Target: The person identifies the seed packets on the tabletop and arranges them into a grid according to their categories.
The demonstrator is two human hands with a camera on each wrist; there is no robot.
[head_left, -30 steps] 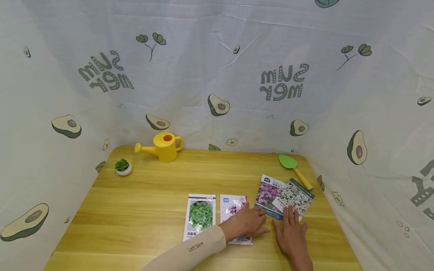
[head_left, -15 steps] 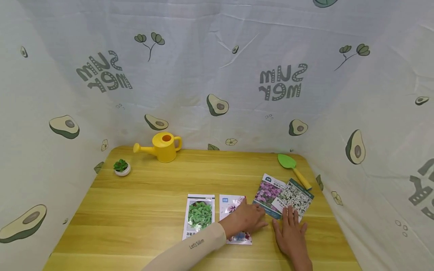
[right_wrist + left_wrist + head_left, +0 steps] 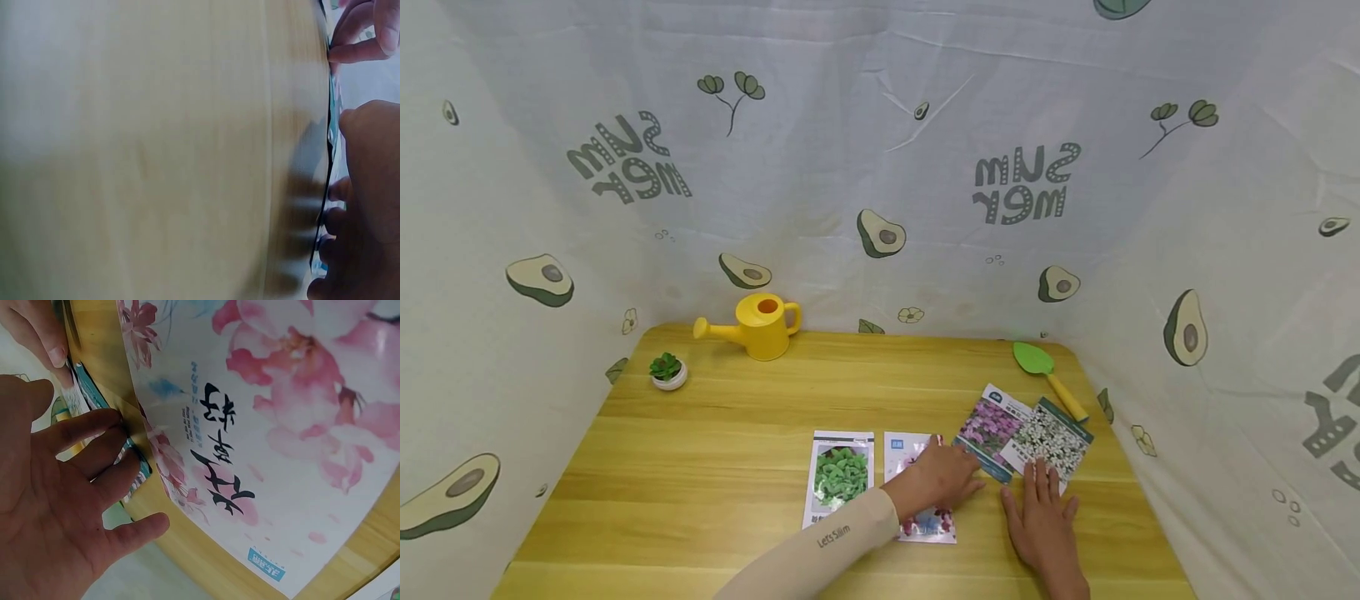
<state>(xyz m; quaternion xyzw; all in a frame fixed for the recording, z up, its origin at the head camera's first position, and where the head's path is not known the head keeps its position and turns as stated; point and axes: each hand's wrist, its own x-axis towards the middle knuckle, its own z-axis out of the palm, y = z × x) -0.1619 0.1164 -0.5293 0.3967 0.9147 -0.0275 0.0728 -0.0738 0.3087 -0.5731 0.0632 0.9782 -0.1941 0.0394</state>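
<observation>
My left hand [image 3: 942,477] reaches over the pink blossom seed packet [image 3: 898,457], its fingertips at the lower left edge of the purple flower seed packet [image 3: 988,432]. In the left wrist view its fingers are spread and slightly bent over that packet's edge. My right hand [image 3: 1043,521] rests its fingertips on the bottom of the white flower seed packet [image 3: 1054,437], fingers extended. The white flower packet overlaps the purple one's right side, and both lie tilted on the table. Left of the pink packet lies a green leaf seed packet [image 3: 841,473], partly under the left sleeve.
A yellow watering can [image 3: 763,329] stands at the table's back left, with a small potted succulent [image 3: 667,372] beside it. At the back right lies a toy trowel [image 3: 1051,379] with a green blade. A printed curtain [image 3: 820,167] surrounds the wooden table [image 3: 700,475].
The purple flower packet has turned, its lower end shifting left along with my left hand's fingers. My right hand has stayed on the white flower packet.
</observation>
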